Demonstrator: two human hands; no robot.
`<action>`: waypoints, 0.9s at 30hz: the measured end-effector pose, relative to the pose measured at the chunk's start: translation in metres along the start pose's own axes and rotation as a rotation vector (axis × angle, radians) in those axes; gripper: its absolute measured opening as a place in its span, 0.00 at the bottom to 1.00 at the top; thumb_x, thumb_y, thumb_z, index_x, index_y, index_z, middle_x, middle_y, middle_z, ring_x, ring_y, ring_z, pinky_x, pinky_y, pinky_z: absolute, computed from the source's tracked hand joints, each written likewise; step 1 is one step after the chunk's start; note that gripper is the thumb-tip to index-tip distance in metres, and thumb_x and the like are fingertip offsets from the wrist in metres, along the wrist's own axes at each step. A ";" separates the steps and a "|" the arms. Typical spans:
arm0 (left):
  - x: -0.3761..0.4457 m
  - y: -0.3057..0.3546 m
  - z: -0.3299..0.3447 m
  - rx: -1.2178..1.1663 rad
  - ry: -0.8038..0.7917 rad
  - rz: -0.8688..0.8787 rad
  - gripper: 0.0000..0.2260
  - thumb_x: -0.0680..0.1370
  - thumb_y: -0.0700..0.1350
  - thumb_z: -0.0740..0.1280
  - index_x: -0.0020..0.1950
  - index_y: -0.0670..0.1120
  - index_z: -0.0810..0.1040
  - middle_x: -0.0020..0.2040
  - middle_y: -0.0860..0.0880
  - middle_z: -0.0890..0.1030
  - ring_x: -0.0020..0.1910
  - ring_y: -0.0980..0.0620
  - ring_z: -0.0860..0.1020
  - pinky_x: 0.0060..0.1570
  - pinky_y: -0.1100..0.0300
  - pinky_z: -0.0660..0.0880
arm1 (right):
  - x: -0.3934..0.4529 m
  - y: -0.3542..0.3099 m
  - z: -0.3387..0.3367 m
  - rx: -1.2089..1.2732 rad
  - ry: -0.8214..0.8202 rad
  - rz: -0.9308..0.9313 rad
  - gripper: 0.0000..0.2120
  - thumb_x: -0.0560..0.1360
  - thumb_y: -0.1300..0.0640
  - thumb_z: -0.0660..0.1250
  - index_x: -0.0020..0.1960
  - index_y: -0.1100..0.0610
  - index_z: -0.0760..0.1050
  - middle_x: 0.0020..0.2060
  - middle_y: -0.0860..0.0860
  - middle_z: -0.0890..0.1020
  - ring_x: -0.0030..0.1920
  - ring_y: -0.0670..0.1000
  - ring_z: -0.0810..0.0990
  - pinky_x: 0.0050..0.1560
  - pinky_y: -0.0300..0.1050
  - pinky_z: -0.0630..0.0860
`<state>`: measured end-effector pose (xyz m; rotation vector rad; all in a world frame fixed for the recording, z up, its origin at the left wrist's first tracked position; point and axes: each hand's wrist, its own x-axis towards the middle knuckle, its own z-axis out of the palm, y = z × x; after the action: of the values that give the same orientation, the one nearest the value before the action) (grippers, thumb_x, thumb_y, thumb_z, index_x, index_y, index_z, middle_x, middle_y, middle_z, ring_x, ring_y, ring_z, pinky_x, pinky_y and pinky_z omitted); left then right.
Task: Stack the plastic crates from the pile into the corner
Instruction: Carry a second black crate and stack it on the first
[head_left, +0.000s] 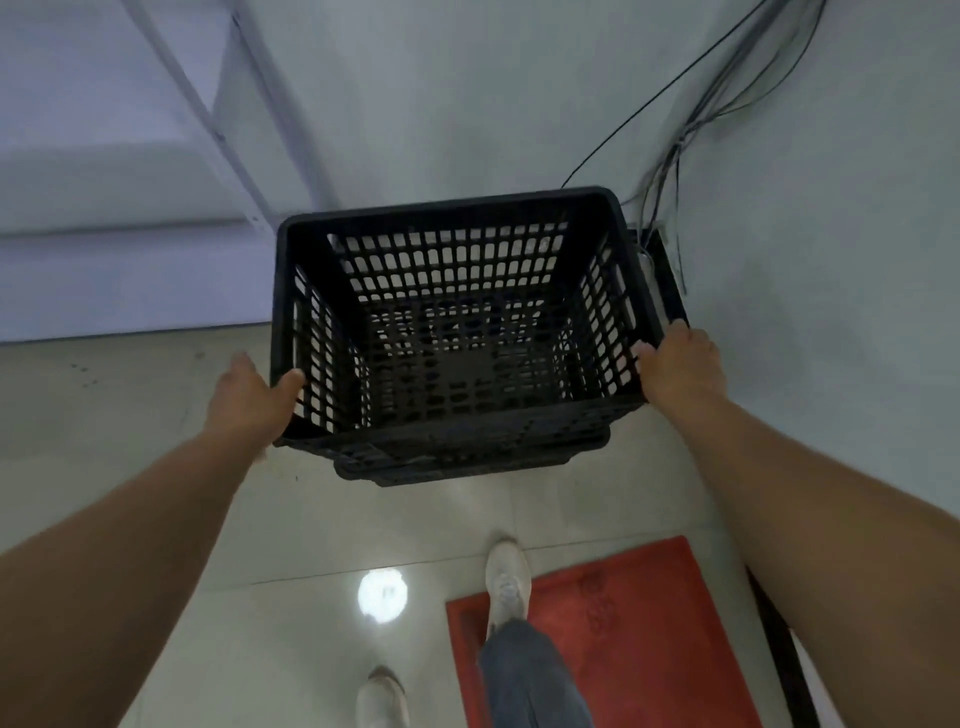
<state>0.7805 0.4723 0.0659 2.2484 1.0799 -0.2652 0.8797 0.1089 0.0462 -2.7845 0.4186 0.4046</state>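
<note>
A black plastic crate (452, 218) with perforated walls sits nested on top of other black crates (457, 467), whose rims show beneath its near edge. The stack stands in the corner where two pale walls meet. My left hand (249, 395) grips the crate's left rim, thumb hooked over the edge. My right hand (680, 364) holds the right rim, fingers curled over it. The crate is empty; the floor shows through its holes.
Dark cables (691, 119) hang down the wall behind the stack at the right. A white metal frame (249, 135) leans along the left wall. A red mat (613, 623) lies on the tiled floor under my feet. A dark edge (779, 649) runs along the right.
</note>
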 end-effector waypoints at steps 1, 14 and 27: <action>0.010 -0.002 0.009 0.004 0.026 -0.036 0.29 0.79 0.51 0.61 0.75 0.37 0.56 0.72 0.33 0.64 0.69 0.33 0.65 0.65 0.44 0.64 | 0.013 0.008 0.008 0.014 -0.006 0.019 0.25 0.81 0.50 0.55 0.72 0.65 0.60 0.69 0.64 0.66 0.69 0.62 0.64 0.67 0.56 0.63; 0.052 -0.038 0.072 -0.428 0.271 -0.233 0.20 0.75 0.39 0.58 0.66 0.43 0.75 0.59 0.37 0.79 0.54 0.41 0.79 0.56 0.52 0.76 | 0.057 0.039 0.068 0.316 0.138 0.081 0.15 0.81 0.58 0.55 0.62 0.65 0.71 0.60 0.63 0.76 0.58 0.59 0.76 0.55 0.47 0.71; 0.041 -0.042 0.077 -0.384 0.268 -0.193 0.20 0.77 0.42 0.55 0.69 0.47 0.70 0.62 0.40 0.77 0.56 0.41 0.77 0.55 0.50 0.74 | 0.047 0.049 0.073 0.280 0.188 0.100 0.13 0.81 0.58 0.55 0.60 0.65 0.71 0.56 0.62 0.76 0.54 0.59 0.76 0.47 0.42 0.67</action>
<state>0.7818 0.4711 -0.0308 1.8722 1.3603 0.1612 0.8902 0.0770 -0.0472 -2.5423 0.6090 0.0952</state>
